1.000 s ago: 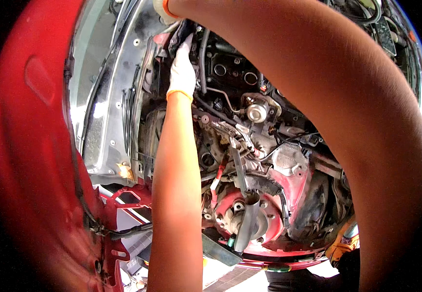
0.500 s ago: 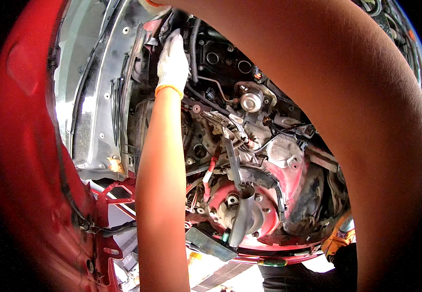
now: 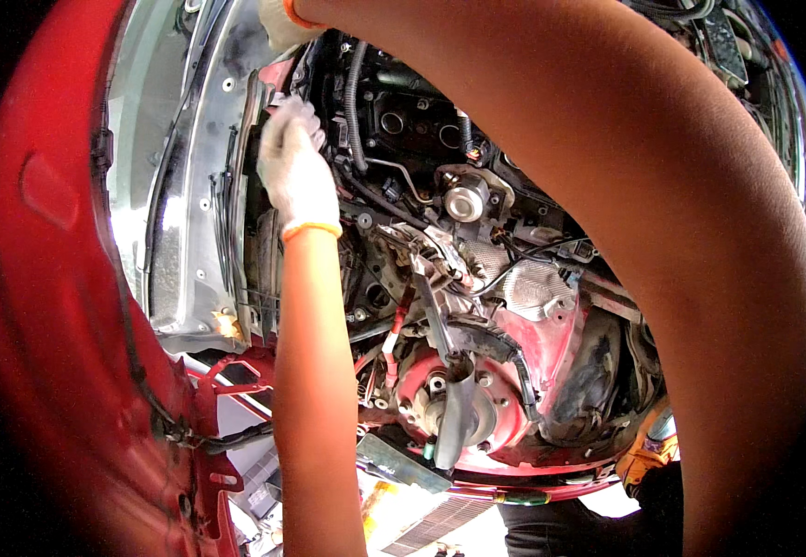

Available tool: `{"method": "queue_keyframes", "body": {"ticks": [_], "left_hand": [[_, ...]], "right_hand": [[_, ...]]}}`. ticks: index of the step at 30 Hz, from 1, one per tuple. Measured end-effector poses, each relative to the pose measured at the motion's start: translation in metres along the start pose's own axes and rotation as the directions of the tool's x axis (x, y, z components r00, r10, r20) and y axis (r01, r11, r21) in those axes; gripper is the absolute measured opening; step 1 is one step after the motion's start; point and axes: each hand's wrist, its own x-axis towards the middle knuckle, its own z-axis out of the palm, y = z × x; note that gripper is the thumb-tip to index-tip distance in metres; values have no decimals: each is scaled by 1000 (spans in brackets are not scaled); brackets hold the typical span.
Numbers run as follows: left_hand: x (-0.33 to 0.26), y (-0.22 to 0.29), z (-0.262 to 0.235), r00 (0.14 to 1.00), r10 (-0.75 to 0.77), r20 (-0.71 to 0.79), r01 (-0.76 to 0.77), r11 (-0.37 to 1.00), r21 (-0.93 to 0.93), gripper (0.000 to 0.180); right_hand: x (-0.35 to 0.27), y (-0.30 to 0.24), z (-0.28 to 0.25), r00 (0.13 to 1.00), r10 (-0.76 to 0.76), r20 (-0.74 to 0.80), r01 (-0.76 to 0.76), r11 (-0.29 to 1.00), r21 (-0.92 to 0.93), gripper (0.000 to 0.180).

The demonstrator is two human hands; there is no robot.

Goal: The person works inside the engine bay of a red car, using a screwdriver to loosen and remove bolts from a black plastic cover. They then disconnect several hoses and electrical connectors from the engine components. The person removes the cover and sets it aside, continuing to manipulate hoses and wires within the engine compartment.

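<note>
Left hand (image 3: 299, 172): gloved, fingers curled, contents unclear. Ribbed hose (image 3: 353, 111): just right of it, upright in view, beside black engine (image 3: 422, 135). Right hand (image 3: 284, 23): above, farther from hose, cut off, grip untellable.

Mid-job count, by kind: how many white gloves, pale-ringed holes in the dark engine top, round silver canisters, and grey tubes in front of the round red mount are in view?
White gloves: 2, on the left hand and right hand
Pale-ringed holes: 2
Round silver canister: 1
Grey tube: 1
Total: 6
</note>
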Motion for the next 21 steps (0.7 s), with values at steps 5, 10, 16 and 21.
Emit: {"method": "queue_keyframes", "body": {"ticks": [5, 10, 16, 21], "left_hand": [[22, 41, 40, 987, -82, 137, 105, 979, -172, 38], [19, 71, 17, 965, 23, 261, 67, 942, -330, 37], [8, 62, 37, 960, -87, 265, 192, 895, -402, 35], [5, 49, -7, 990, -59, 130, 49, 996, 79, 28]], "right_hand": [[-44, 11, -15, 983, -109, -151, 115, 993, 30, 27], [-101, -21, -40, 985, -25, -170, 110, 850, 515, 37], [-118, -4, -22, 969, -97, -227, 158, 950, 269, 32], [-136, -2, 11, 942, -273, -197, 315, 921, 230, 36]]}}
